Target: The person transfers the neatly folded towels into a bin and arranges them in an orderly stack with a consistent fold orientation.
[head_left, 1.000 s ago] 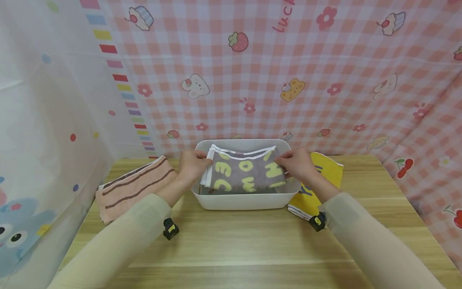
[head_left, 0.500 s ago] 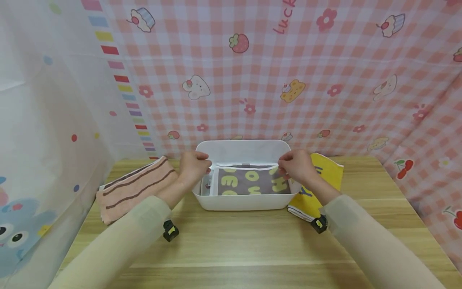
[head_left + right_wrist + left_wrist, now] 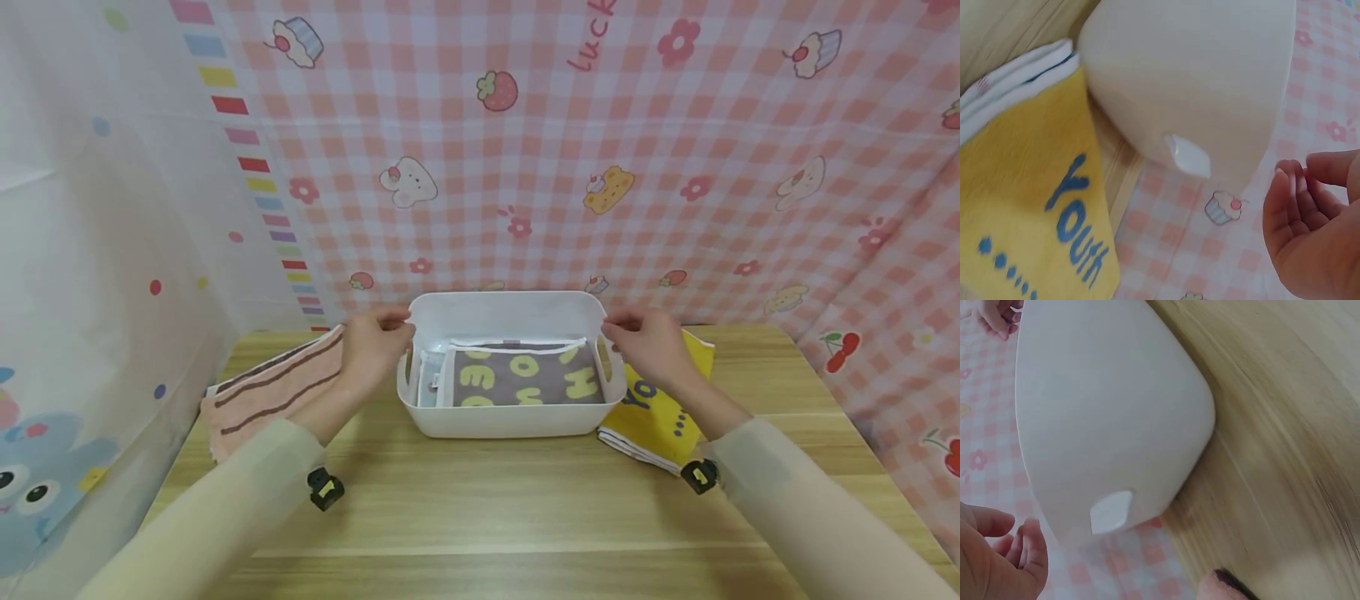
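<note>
A folded grey towel [image 3: 517,377] with pale yellow letters and a white border lies inside the white plastic basket [image 3: 502,422]. My left hand [image 3: 375,340] hovers by the basket's left end, fingers loosely bent and nothing in them. At the other end is my right hand [image 3: 651,342], also holding nothing, its thumb and fingers apart in the right wrist view. Both hands look level with the rim; in the wrist views they stand clear of the wall. Beneath my left forearm lies a folded pink towel [image 3: 262,392] with brown stripes. A folded yellow towel [image 3: 1029,181] lettered "Youth" is under my right forearm.
The basket has a handle hole at each end and stands at the back of the wooden table [image 3: 480,517]. Behind it hangs a pink checked curtain [image 3: 465,125], with a white patterned one [image 3: 135,208] at left. Something clear lies left of the grey towel [image 3: 430,375].
The grey towel has gone down from between both hands into the basket, and they have let it go. My left hand has moved left, my right hand right, away from the basket's inside.
</note>
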{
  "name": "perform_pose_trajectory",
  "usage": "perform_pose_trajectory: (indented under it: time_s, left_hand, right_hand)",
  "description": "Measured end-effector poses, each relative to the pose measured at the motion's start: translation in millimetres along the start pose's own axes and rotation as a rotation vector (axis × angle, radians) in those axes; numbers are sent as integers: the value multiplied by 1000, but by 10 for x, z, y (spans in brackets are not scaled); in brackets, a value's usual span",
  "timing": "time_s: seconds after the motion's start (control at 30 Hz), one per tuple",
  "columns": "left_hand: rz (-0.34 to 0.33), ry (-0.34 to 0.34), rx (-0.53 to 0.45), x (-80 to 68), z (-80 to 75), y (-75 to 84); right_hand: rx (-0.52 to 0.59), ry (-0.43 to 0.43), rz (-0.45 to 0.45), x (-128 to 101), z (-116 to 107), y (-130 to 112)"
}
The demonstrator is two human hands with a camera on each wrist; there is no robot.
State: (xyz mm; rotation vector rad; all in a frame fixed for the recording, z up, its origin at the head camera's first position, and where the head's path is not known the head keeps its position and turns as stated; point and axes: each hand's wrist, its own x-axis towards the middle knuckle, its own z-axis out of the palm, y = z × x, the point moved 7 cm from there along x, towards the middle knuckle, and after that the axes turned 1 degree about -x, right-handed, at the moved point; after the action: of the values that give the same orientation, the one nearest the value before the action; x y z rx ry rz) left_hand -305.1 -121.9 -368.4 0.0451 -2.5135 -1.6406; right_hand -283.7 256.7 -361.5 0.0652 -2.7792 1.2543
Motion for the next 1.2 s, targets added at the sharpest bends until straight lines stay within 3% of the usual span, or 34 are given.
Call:
perform_pose_trajectory:
  time_s: [0.2,0.43,0.73,1.03,1.2]
  left_hand:
    - [88,51,109,-29,-120,0]
    - [109,67,117,-65,-193,-77]
    - [75,38,157,-78,-202,-208]
    - [66,-39,200,-83,-163,-315]
    - [55,-58,214,-93,-147,-349]
  right_hand:
    - [-68,118,-83,-111,-187,73]
    - [-126,149,-66,-265,-299,277]
    - [-225,71,-87,-469,-213,628]
    - [-296,-112,-100,-711,72,892]
    - [-387,-168,-148,-818,230,947]
